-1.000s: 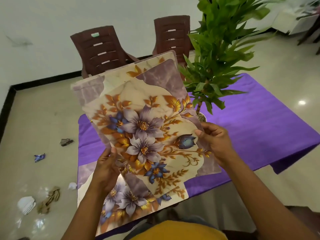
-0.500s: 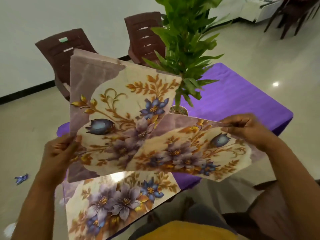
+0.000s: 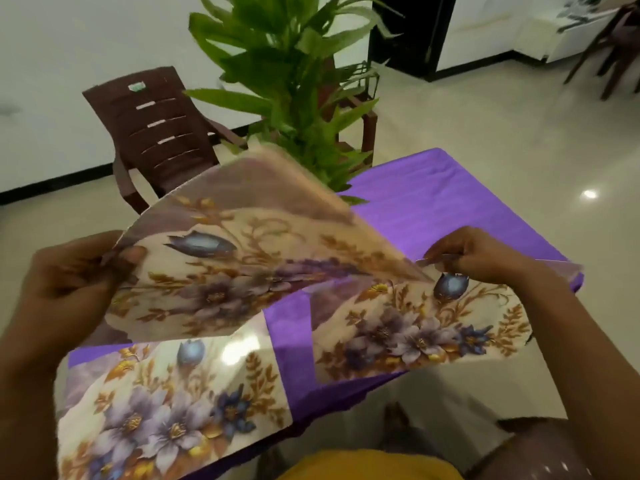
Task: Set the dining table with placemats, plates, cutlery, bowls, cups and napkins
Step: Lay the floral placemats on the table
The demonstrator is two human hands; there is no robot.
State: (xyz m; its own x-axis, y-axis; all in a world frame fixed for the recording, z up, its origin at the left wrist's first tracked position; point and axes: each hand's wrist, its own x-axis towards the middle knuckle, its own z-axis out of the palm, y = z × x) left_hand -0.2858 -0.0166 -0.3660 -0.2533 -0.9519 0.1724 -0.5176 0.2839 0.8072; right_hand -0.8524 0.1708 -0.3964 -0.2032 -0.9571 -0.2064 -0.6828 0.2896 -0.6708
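Placemats [image 3: 221,271] held by both hands hide the plant [image 3: 287,81] base.

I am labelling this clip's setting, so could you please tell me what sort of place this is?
Probably a home dining area: a table under a purple tablecloth with a potted plant on it, a brown plastic chair drawn up, and floral placemats.

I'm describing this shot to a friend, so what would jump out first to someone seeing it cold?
The floral placemats: the left hand holds one raised, the right hand pinches another low over the purple tablecloth, and a third lies at the near left. Behind them rises a leafy green plant.
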